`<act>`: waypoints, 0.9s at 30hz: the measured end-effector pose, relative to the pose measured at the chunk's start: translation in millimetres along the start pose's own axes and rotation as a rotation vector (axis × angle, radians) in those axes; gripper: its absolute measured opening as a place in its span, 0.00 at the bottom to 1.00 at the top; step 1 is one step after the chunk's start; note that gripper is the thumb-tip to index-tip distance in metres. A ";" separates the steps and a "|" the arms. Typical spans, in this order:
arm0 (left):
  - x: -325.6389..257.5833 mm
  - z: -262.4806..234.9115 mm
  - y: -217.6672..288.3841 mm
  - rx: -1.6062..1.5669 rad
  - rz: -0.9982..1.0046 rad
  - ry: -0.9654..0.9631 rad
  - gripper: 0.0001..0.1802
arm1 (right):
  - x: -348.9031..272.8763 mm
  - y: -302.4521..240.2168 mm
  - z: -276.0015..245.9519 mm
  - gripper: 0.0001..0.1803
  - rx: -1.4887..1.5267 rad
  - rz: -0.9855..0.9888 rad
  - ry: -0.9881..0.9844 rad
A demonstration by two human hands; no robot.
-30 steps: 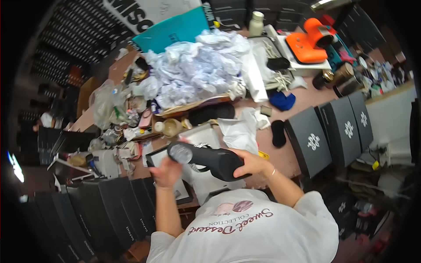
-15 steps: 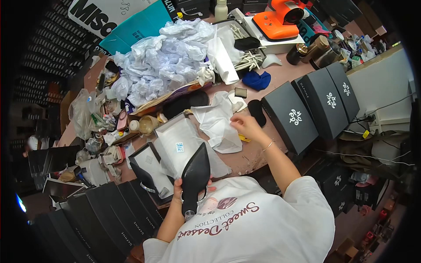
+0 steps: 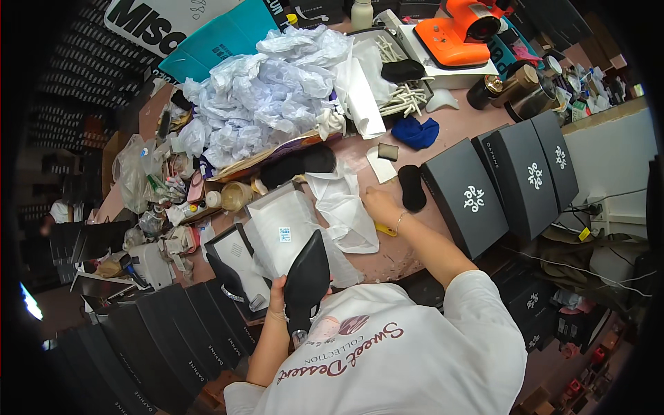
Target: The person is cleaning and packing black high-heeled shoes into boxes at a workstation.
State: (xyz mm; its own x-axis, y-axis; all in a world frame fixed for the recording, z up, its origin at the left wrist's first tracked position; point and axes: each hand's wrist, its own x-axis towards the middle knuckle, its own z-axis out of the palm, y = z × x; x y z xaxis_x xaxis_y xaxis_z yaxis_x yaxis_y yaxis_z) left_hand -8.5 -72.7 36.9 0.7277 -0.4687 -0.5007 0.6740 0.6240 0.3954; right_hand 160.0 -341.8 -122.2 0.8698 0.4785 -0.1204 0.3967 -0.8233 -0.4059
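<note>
My left hand [image 3: 277, 297] grips a black pointed shoe [image 3: 308, 277], its sole turned up and its clear heel [image 3: 299, 337] toward my shirt. Its mate, another black shoe [image 3: 227, 280] with a glittering strap, lies in the open shoebox [image 3: 238, 259] beside it. White tissue paper [image 3: 280, 218] with a blue-and-white sticker covers part of that box. My right hand [image 3: 382, 206] is at the right edge of a loose tissue sheet [image 3: 346, 211]. Its fingers are curled closed, and what they hold, if anything, is hidden. A yellow tool [image 3: 386, 229] lies partly under that wrist.
A heap of crumpled tissue [image 3: 256, 104] fills the table's back left. Closed dark shoeboxes [image 3: 463, 187] stand at the right; more boxes [image 3: 166, 339] line the lower left. Black pad [image 3: 412, 188], white card [image 3: 380, 164], blue cloth [image 3: 415, 131] and orange machine [image 3: 453, 38] lie beyond my right hand.
The loose tissue's right side has drawn back, uncovering more of the white card. My right hand has shifted slightly nearer, its fingers more curled. My left hand keeps the shoe.
</note>
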 end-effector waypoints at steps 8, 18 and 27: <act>8.7 -5.7 7.1 -0.201 0.086 0.085 0.48 | -26.3 3.8 -70.7 0.18 0.405 0.311 0.066; 4.6 -10.6 6.2 -0.189 0.098 0.051 0.46 | -4.0 -37.7 -58.0 0.07 0.371 0.159 0.160; -2.3 -20.7 4.3 -0.255 0.119 0.154 0.43 | 14.4 -97.1 -77.9 0.20 0.201 -0.166 0.024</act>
State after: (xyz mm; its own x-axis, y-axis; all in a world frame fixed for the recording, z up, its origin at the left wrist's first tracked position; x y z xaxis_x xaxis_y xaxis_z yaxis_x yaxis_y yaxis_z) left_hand -9.9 -56.0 23.8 0.7588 -0.2947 -0.5808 0.5172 0.8147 0.2623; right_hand 156.9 -278.8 -13.9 0.8055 0.5923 -0.0165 0.4701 -0.6558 -0.5907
